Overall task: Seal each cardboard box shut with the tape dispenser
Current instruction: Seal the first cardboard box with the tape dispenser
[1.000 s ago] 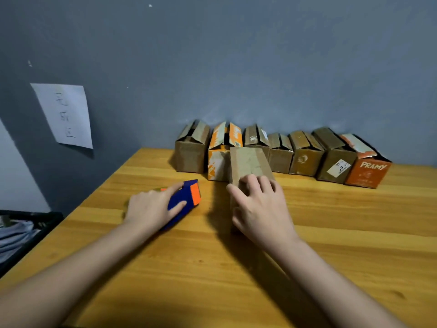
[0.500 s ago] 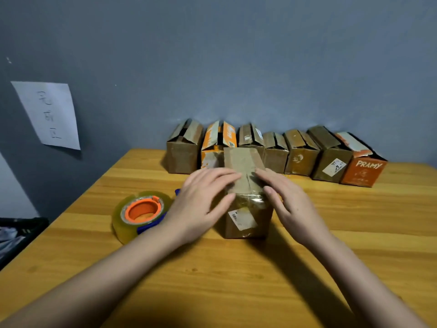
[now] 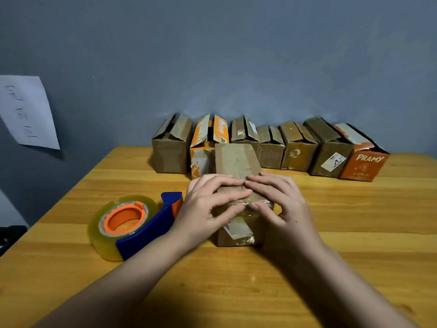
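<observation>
the wooden table (image 3: 354, 233) carried everything, its grain running side to side under both forearms. beyond the hands, against the grey wall, stood a row of seven small boxes (image 3: 298, 152), most plain brown, one orange and white, the last on the right orange and printed "pramy"; their top flaps stood partly open. a sheet of paper (image 3: 26, 112) hung on the wall far off to the left.

the cardboard box (image 3: 236, 159) being worked lay between the hands, long side pointing away, brown and worn, its top closed, with glossy clear tape over the near end and a white label on the near face. the left hand (image 3: 208, 209) and right hand (image 3: 279, 204) both lay on its top near end, fingers fairly straight and pressing down, fingertips nearly meeting at the middle; neither was curled around anything.

the tape dispenser (image 3: 132, 223) lay on its side just left of the left hand, apart from it: blue body, orange hub, a thick roll of clear yellowish tape.
</observation>
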